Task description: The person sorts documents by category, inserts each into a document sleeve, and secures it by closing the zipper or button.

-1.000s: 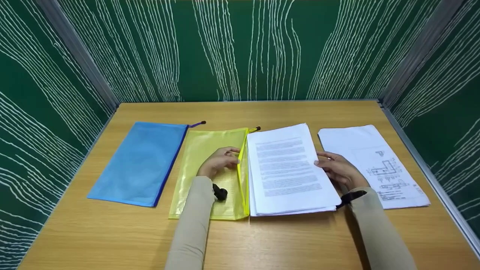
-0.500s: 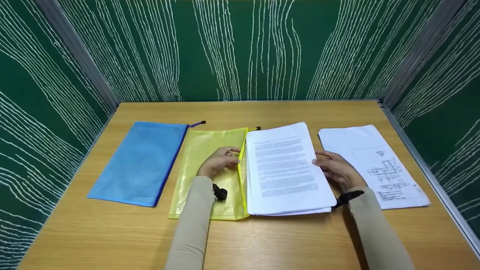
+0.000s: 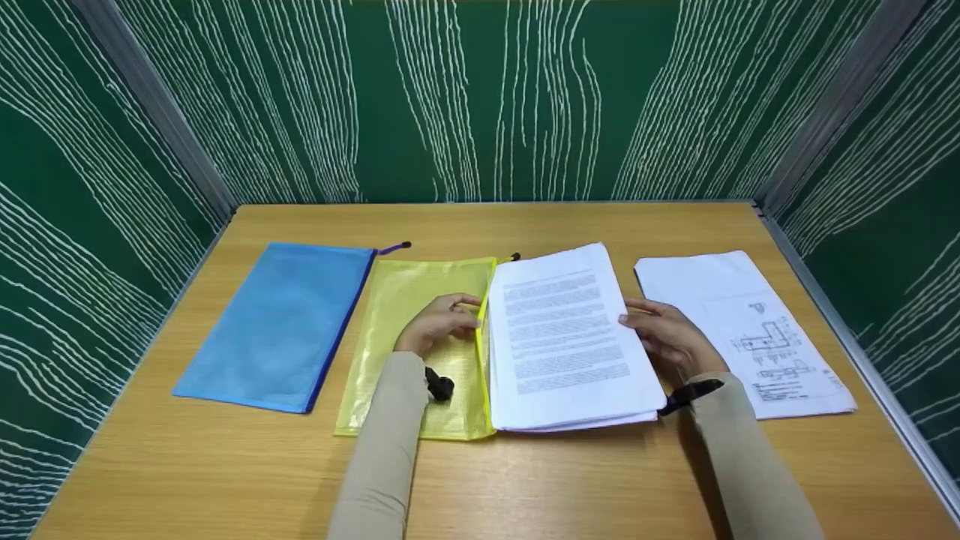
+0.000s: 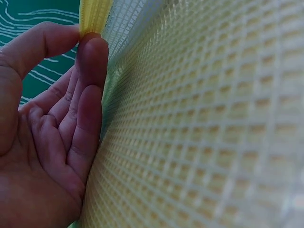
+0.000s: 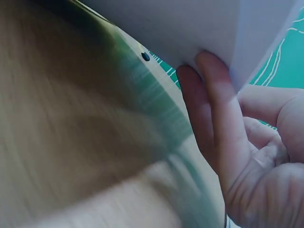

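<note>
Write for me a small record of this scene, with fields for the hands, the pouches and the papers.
left hand: pinches the open edge of the yellow pouch
right hand: holds the printed stack by its right edge
printed stack: left edge at the pouch's opening; whether any is inside, cannot tell
blue pouch: flat on the table, left of the yellow one
drawing sheets: on the table, far right

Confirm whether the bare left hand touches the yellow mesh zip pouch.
Touching. The left wrist view shows it: the left hand pinches the yellow pouch at its zip edge.
</note>
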Motion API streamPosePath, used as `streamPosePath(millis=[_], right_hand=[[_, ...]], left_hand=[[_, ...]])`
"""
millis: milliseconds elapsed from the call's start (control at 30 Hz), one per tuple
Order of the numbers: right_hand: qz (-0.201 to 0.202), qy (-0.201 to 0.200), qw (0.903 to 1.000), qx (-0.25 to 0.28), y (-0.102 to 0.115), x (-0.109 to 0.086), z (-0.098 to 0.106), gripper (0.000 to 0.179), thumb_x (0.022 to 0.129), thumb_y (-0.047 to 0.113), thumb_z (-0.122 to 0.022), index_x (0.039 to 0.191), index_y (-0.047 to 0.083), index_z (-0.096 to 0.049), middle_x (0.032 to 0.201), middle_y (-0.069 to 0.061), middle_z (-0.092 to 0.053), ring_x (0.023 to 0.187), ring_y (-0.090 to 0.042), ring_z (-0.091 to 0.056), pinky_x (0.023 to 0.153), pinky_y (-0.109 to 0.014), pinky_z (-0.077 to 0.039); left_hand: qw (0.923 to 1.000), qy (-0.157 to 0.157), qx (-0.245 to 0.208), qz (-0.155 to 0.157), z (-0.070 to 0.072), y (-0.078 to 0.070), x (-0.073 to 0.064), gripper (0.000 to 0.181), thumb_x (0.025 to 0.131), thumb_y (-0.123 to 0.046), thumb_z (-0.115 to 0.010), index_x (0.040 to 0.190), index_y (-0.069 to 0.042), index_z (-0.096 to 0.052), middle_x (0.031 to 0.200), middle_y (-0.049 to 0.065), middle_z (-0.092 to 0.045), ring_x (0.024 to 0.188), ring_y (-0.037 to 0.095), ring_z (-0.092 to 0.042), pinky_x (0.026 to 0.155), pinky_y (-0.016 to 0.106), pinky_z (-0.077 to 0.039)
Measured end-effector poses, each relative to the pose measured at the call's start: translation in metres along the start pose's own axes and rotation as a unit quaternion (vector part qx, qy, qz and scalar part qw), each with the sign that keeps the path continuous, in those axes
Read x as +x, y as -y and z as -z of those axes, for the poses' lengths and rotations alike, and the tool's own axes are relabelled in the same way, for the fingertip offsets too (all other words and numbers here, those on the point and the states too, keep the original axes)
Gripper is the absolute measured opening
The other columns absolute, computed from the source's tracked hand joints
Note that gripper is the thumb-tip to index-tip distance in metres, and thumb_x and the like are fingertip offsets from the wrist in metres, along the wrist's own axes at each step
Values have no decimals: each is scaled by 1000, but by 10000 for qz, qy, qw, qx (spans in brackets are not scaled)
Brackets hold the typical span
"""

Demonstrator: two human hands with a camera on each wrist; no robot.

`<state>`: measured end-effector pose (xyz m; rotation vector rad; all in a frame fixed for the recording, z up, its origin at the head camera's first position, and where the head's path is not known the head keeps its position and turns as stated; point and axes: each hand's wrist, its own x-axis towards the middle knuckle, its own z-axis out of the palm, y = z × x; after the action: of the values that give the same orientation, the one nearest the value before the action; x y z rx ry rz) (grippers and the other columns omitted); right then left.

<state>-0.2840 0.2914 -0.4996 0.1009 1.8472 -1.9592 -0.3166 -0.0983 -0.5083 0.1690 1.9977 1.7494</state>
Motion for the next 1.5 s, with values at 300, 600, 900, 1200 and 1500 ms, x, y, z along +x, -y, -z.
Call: streamPosePath(millis=[300,600,900,1200,1500], right_hand=[[140,-115,9998,-113,7,-1,-7,71,92,11,-64,150,-1,-24,99,9,-70,87,-10,-70,71,-24,-57],[-15,-135,9999,45,9,-3,-13,74,92,9,-63,151,-1,-21,99,9,-69,87,-10,-70,72,-24,-57],[79,-58,9999,62,11,0,-16,72,92,7,-63,151,-2,-21,101,8,-68,87,-10,-70,73,-23,-57],[35,-187,9998,-14,10,2,-21,73,89,5,-66,149,-4,-24,101,7,-66,87,-11,-69,72,-23,-57],[-148,-289,9995,-39,9,5,-25,77,87,8,-69,150,0,-25,105,7,-63,86,-10,-69,72,-23,-57]], left_hand=[[9998,65,46,176,-3,-2,1,50,83,-7,-69,131,-5,-53,68,0,-58,64,13,-61,63,26,-53],[9989,35,-288,359,-5,-2,2,49,84,-6,-69,131,-6,-53,77,4,-65,66,13,-64,62,25,-53],[9983,58,-450,374,-6,-2,2,49,85,-5,-69,131,-9,-54,80,6,-64,67,15,-64,62,27,-55],[9966,45,-716,417,-8,-1,5,50,85,-4,-69,132,-8,-52,80,6,-66,65,14,-64,63,27,-55],[9965,70,-742,367,-9,-1,5,50,85,-6,-68,132,-10,-52,79,5,-66,66,15,-64,63,29,-56]])
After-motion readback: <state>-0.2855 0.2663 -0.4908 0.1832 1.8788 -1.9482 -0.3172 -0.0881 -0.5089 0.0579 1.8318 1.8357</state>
